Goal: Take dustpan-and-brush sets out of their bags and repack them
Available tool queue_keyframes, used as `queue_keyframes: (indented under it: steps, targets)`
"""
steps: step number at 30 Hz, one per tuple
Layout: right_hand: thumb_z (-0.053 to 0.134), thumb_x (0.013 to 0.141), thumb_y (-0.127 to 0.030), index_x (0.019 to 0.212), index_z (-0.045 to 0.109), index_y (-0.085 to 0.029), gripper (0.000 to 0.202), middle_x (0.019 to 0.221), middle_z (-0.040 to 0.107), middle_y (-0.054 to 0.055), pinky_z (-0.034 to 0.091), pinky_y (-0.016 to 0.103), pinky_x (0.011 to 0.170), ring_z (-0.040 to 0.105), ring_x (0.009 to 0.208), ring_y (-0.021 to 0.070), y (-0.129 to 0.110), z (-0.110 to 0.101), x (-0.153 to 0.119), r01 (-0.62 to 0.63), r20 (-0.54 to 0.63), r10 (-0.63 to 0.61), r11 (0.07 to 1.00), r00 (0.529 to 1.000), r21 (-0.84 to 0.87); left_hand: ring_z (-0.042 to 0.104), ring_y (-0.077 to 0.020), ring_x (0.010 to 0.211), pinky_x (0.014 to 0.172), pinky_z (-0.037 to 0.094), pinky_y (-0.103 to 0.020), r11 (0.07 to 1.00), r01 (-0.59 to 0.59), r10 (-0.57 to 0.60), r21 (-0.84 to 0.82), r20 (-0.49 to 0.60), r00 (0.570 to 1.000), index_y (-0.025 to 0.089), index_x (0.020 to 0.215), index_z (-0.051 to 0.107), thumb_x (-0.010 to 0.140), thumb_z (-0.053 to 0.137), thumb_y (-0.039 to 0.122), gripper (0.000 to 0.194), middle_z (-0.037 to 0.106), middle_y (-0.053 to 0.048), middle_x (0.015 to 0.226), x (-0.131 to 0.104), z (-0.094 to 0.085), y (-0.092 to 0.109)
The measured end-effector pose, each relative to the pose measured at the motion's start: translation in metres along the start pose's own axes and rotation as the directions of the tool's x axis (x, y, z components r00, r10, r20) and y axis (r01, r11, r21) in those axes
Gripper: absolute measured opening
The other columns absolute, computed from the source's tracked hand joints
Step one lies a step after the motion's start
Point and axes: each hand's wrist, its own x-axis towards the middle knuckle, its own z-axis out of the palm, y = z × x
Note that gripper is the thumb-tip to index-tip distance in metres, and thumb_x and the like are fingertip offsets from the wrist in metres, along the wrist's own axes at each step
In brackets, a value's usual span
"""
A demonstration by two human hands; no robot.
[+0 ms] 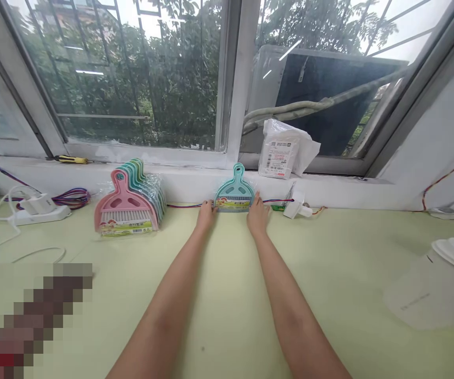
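Observation:
A teal dustpan-and-brush set (235,189) in clear wrapping stands upright against the low white wall below the window. My left hand (206,215) grips its lower left edge, and my right hand (257,215) grips its lower right edge; both arms are stretched far forward. Its handle with a hole points up, and a printed label crosses the bottom. To the left, a row of similar wrapped dustpan sets (126,202) stands one behind another, a pink one in front and teal and green ones behind.
On the pale green table (227,316) at left lie a white power strip (43,215) and coiled cables (71,198). A white device (296,205) stands right of my hands. The sill holds a yellow-handled screwdriver (71,159) and a white package (278,152). A white container (436,284) is at right.

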Motion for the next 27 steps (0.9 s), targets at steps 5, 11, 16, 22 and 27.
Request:
queue_keyframes:
  steps: [5,11,16,22,27]
  targets:
    - [0.030,0.091,-0.010,0.150,0.016,-0.006,0.061,0.146,0.039,0.023,0.026,0.056,0.108,0.029,0.139,0.0288,0.000,0.005,0.003,-0.051,-0.026,0.050,0.997,0.998,-0.060,0.059,-0.0256,0.103,0.081,0.045,-0.032,0.988,0.046,-0.052,0.149,0.036,0.998,0.017,0.109,0.054,0.095,0.041,0.031,0.023,0.060,-0.013,0.110,0.001,-0.003,0.006]
    - [0.029,0.089,-0.007,0.149,0.020,-0.007,0.061,0.149,0.035,0.021,0.031,0.052,0.107,0.028,0.140,0.0263,0.000,0.006,0.004,-0.058,-0.040,0.056,0.998,0.998,-0.038,0.061,-0.0251,0.103,0.079,0.045,-0.033,0.992,0.039,-0.045,0.119,0.044,0.998,0.020,0.125,0.044,0.097,0.032,0.035,0.033,0.063,-0.012,0.114,-0.005,-0.013,0.013]
    - [0.036,0.087,-0.011,0.151,0.010,-0.006,0.069,0.154,0.024,0.021,0.033,0.047,0.107,0.033,0.137,0.0261,-0.002,0.001,0.001,-0.024,-0.090,0.026,1.000,0.996,0.017,0.062,-0.0264,0.103,0.079,0.044,-0.033,0.986,0.040,-0.045,0.160,0.023,0.999,0.018,0.132,0.035,0.096,0.035,0.040,0.043,0.062,-0.016,0.116,-0.011,-0.017,0.020]
    - [0.032,0.093,-0.019,0.151,0.007,-0.004,0.065,0.152,0.026,0.024,0.031,0.048,0.108,0.035,0.136,0.0274,-0.004,-0.004,0.001,-0.003,-0.057,0.007,0.997,0.998,0.071,0.064,-0.0239,0.097,0.075,0.042,-0.031,0.986,0.071,-0.069,0.150,-0.019,0.997,0.020,0.121,0.047,0.099,0.019,0.042,0.042,0.066,-0.013,0.108,-0.010,-0.018,0.018]
    - [0.026,0.096,-0.021,0.150,0.013,-0.005,0.059,0.150,0.033,0.022,0.029,0.048,0.109,0.032,0.138,0.0255,-0.003,-0.003,0.004,-0.014,-0.075,0.021,0.995,0.997,0.099,0.064,-0.0253,0.089,0.071,0.040,-0.032,0.981,0.095,-0.080,0.168,-0.094,0.992,0.021,0.097,0.063,0.099,0.018,0.044,0.050,0.069,-0.012,0.096,-0.005,-0.017,0.013]
